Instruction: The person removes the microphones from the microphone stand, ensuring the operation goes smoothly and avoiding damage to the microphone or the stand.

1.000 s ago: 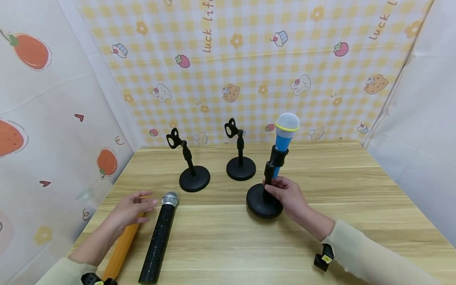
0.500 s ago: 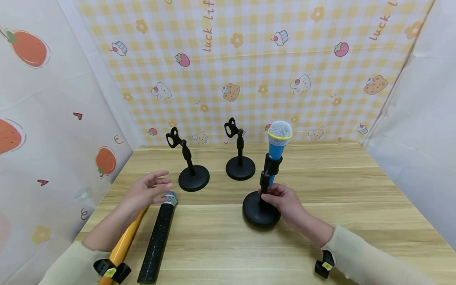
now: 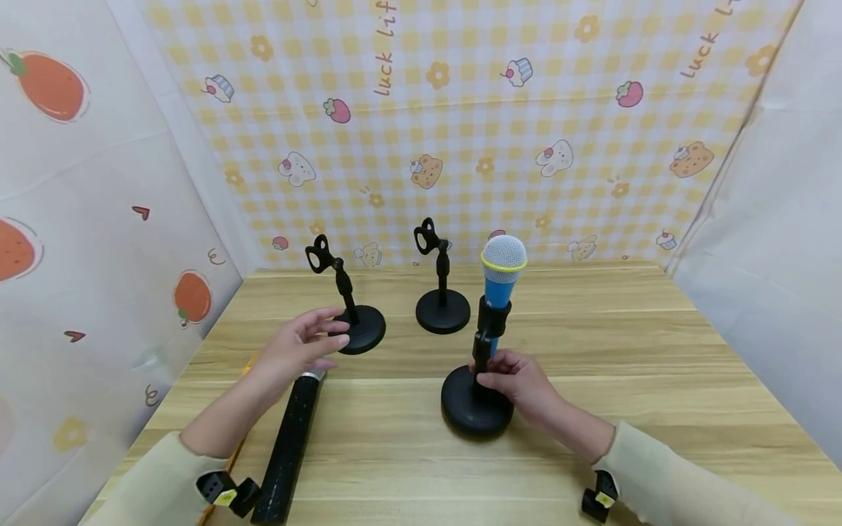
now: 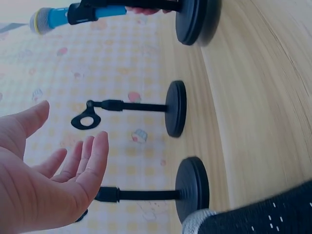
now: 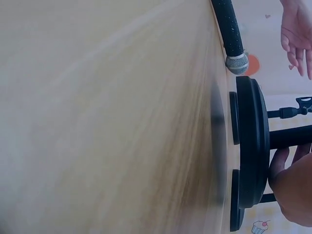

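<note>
My right hand (image 3: pixel 522 387) grips the post of a black desktop microphone stand (image 3: pixel 475 409), just above its round base. In its clip sits a blue microphone (image 3: pixel 498 294) with a silver mesh head and a yellow ring, nearly upright. A shadow apart from the base in the right wrist view (image 5: pixel 253 146) suggests it is slightly off the table. My left hand (image 3: pixel 292 351) hovers with loosely spread fingers, holding nothing, in front of the left microphone stand (image 3: pixel 367 333). Below it lies a black microphone (image 3: pixel 289 446), its head partly hidden by the hand.
Another microphone stand (image 3: pixel 444 311) with no microphone in its clip stands at the back middle. An orange stick-like object (image 3: pixel 249 364) lies left of the black microphone, mostly hidden by the left arm. Patterned cloth (image 3: pixel 487 131) borders the wooden table (image 3: pixel 625 329) behind.
My right hand has brought the stand with the blue microphone nearer and a little left. My left hand has moved right and slightly forward, from over the orange object to past the black microphone's head.
</note>
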